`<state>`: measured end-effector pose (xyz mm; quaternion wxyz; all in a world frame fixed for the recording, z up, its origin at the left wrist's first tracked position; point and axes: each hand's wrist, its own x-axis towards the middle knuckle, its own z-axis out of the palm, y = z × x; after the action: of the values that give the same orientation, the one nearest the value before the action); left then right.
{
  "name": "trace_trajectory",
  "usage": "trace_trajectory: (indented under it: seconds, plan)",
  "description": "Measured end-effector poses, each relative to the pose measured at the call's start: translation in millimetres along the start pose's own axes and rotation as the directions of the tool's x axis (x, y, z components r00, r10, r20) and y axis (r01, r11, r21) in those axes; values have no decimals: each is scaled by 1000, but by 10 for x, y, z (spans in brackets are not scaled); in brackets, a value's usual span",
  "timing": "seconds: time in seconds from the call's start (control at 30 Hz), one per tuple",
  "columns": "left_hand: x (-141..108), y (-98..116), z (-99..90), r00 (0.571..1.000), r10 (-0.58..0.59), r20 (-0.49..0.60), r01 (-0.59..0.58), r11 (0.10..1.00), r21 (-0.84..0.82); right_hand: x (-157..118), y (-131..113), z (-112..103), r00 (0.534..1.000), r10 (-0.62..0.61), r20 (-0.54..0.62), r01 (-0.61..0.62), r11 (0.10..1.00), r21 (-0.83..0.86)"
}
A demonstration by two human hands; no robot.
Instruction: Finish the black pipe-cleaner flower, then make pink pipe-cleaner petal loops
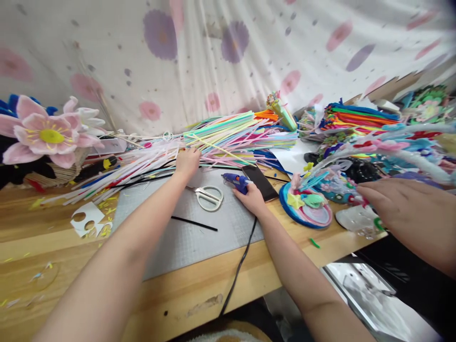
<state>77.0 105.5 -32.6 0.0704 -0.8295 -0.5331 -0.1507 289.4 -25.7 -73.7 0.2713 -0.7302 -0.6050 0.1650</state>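
Note:
My right hand [252,198] is wrapped around the handle of a blue glue gun [235,180], its nozzle pointing left over the grey cutting mat [199,251]. A black cord [242,260] runs from beneath that hand over the table's front edge. My left hand [188,162] reaches to the near side of a heap of pipe cleaners [228,135]; its fingers are curled, and what they hold is hidden. Scissors with pale handles [209,198] lie on the mat between my hands. A single black pipe cleaner [195,223] lies closer to me.
A dark phone [262,184] lies just right of the glue gun. Another person's hand [399,213] extends in from the right, near a blue-rimmed round piece [305,205] and colourful craft pieces. Large pink fuzzy flowers [50,135] stand at left; white paper with cut-out holes [87,218] lies below.

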Motion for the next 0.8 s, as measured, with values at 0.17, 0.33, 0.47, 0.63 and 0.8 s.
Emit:
trace_trajectory:
  seconds: [0.17,0.33,0.47,0.63,0.8]
  plan:
    - [-118,-48,-100,999,-41,33,43,996,-76,8,48,-288,961,-187,206,180,982,53]
    - [-260,-156,-98,999,-33,14,35,986,-164,-2,61,-956,895,-179,408,254,957,-137]
    - [-540,-234,-55,981,-159,-107,115,935,-336,86,-206,-1309,917,-35,397,198,904,-378]
    - [-1041,-392,-49,875,-397,-278,219,836,-503,573,-722,-1114,964,-126,236,230,838,-494]
    - [-1378,-505,-125,819,-500,-281,283,778,-561,1134,-897,-545,966,-95,240,231,730,-643]
